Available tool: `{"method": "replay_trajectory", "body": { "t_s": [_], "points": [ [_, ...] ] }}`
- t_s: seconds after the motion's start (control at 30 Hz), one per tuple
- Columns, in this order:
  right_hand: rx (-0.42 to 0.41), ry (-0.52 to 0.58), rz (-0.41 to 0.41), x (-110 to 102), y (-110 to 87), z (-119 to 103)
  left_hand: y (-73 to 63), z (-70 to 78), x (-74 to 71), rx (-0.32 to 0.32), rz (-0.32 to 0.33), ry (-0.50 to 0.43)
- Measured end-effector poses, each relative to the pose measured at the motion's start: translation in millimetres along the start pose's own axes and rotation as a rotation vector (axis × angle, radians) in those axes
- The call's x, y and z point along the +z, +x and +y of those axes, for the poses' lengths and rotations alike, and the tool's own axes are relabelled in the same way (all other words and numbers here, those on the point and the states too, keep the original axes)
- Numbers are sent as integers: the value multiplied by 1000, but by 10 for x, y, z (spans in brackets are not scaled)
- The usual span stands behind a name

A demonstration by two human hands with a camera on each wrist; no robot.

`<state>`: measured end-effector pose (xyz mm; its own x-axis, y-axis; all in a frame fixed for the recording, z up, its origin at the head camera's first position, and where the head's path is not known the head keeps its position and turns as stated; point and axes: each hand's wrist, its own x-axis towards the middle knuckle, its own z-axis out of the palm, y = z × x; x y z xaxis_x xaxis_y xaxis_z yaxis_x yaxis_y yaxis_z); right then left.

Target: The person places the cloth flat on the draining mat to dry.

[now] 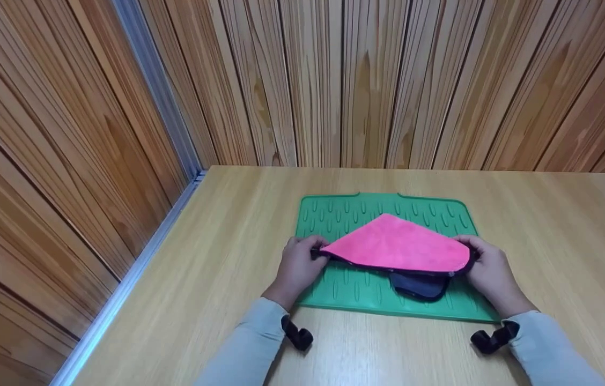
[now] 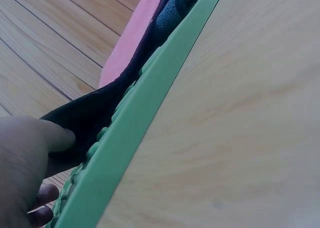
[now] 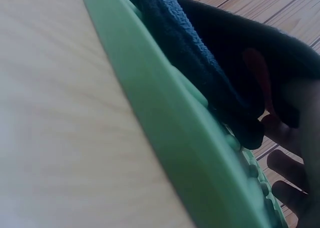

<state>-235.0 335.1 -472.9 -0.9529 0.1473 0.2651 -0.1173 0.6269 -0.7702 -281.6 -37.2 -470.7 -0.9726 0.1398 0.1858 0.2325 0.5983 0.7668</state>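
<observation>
A cloth [image 1: 396,244], bright pink on one face and dark blue on the other, is stretched between the two hands over a green ridged mat [image 1: 356,292]. My left hand [image 1: 301,262] pinches its left corner, the thumb on the dark edge in the left wrist view. At the cloth's right end my right hand [image 1: 487,268] grips the dark-edged corner. A dark blue flap [image 1: 420,285] hangs below the pink part, close to the mat. In the right wrist view the blue fabric [image 3: 190,52] droops by the mat's raised rim; part of the right hand's grip is hidden.
The mat lies on a light wooden table [image 1: 216,257]. Wood-panelled walls [image 1: 313,80] stand behind and to the left, with a metal strip [image 1: 125,300] along the table's left side. Black wrist mounts [image 1: 298,335] sit on both sleeves.
</observation>
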Motion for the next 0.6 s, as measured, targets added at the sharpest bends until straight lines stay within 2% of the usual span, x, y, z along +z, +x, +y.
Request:
{"method": "replay_trajectory", "body": {
  "t_s": [0.37,0.6],
  "points": [
    [-9,23,-30,2,-6,-19,23,-13,9,16,3,29],
    [-12,17,33,-27,-18,-20,27,-3,-4,-8,29,7]
  ]
}}
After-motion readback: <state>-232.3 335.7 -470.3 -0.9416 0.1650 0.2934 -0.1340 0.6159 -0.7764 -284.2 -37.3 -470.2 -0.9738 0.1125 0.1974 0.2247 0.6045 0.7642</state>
